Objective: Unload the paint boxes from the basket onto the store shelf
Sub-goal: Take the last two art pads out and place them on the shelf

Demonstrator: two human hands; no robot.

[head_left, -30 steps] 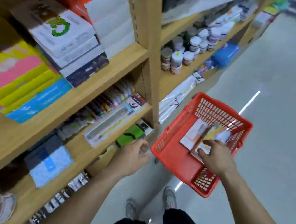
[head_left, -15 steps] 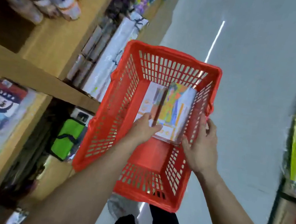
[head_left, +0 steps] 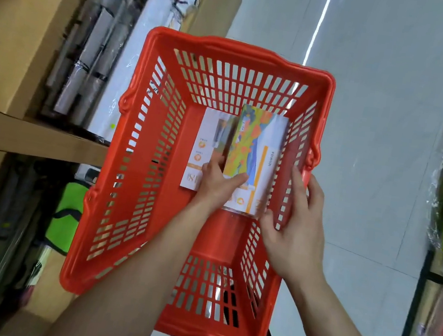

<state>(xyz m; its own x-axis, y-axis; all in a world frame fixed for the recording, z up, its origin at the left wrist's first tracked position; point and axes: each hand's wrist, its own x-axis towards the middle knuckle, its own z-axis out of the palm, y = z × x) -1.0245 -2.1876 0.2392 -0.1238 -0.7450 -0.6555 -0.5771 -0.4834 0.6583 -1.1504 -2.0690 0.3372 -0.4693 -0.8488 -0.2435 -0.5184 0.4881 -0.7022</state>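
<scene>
Down in the red basket (head_left: 239,47), the left hand (head_left: 214,179) pinches the near end of the upper paint box (head_left: 256,150), thumb on top, fingers hidden beneath. It half covers a second paint box (head_left: 204,143). The right hand (head_left: 295,228) grips the basket's right wall. Goods on the shelf (head_left: 35,137) at left are blurred.
</scene>
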